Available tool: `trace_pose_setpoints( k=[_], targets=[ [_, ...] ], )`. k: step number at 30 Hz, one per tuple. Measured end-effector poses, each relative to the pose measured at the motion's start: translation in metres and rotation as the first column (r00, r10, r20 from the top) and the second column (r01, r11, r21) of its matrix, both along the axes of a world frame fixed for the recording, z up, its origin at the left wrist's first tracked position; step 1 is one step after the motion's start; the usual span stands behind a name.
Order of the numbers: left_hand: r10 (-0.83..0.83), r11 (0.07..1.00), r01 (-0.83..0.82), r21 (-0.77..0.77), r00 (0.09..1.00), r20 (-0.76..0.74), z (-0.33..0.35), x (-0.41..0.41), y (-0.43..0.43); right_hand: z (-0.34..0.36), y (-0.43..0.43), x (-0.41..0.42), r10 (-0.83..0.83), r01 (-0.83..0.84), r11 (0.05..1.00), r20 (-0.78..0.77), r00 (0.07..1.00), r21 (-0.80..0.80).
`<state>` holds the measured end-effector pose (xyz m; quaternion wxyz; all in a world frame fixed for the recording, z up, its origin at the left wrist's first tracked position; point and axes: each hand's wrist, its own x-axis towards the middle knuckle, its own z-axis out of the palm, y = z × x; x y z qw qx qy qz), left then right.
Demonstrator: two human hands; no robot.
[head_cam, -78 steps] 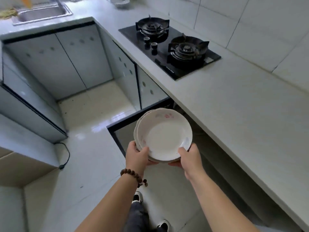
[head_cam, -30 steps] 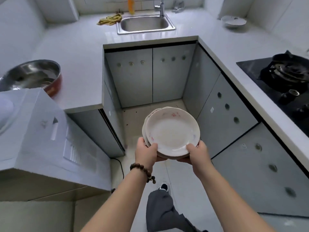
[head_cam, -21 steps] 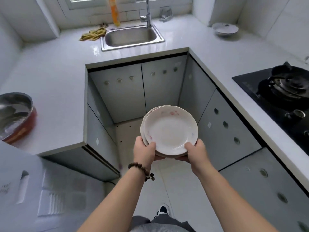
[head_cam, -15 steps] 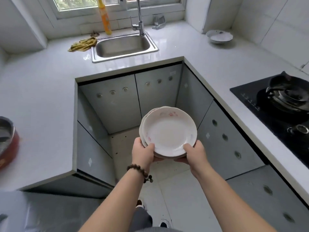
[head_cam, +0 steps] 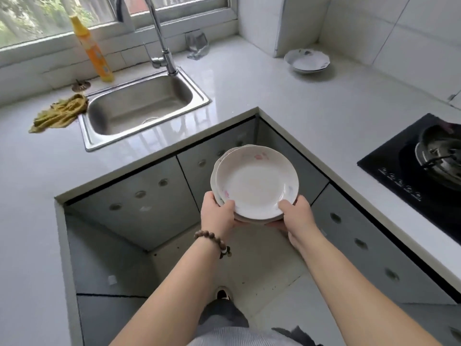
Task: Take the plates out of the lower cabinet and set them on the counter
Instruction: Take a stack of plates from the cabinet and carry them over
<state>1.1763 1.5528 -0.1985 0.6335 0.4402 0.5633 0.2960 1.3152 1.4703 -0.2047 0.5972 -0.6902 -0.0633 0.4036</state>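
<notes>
A small stack of white plates (head_cam: 255, 182) with faint pink flower marks is held in front of me, above the floor between the cabinet runs. My left hand (head_cam: 218, 214) grips the stack's near left rim, thumb on top; a bead bracelet circles that wrist. My right hand (head_cam: 296, 216) grips the near right rim the same way. The white counter (head_cam: 287, 96) wraps around ahead and on both sides. Another white plate stack (head_cam: 308, 61) rests on the counter in the far right corner.
A steel sink (head_cam: 142, 106) with a tall tap (head_cam: 159, 38) lies ahead left, with a yellow cloth (head_cam: 59, 113) and an orange bottle (head_cam: 92, 51) beside it. A black gas hob (head_cam: 421, 171) is at the right. Grey cabinet doors (head_cam: 139, 198) are closed below.
I have turned from the open lower cabinet by the hob toward the sink corner and stepped closer. Both hands have kept the plate stack throughout.
</notes>
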Motion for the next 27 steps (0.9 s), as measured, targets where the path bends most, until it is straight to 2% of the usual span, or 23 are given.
trace_pose_setpoints(
  k=[5, 12, 17, 21, 27],
  targets=[
    [-0.11, 0.994, 0.11, 0.009, 0.994, 0.024, 0.014, 0.04, 0.062, 0.01, 0.048, 0.033, -0.093, 0.094, 0.995, 0.025, 0.995, -0.021],
    [-0.272, 0.962, 0.272, 0.018, 0.962, -0.003, 0.016, 0.123, 0.108, 0.01, 0.074, 0.098, -0.237, 0.238, 0.971, 0.022, 0.971, -0.011],
    [-0.367, 0.929, 0.369, -0.041, 0.929, 0.05, 0.012, 0.199, 0.138, 0.003, 0.093, 0.161, -0.364, 0.364, 0.931, -0.029, 0.931, -0.013],
    [-0.444, 0.895, 0.444, -0.038, 0.896, 0.025, 0.01, 0.27, 0.169, 0.002, 0.115, 0.219, -0.429, 0.43, 0.903, -0.055, 0.902, 0.003],
    [-0.51, 0.856, 0.514, -0.063, 0.858, 0.06, 0.028, 0.377, 0.202, 0.023, 0.145, 0.312, -0.508, 0.51, 0.86, -0.043, 0.86, 0.029]
  ],
)
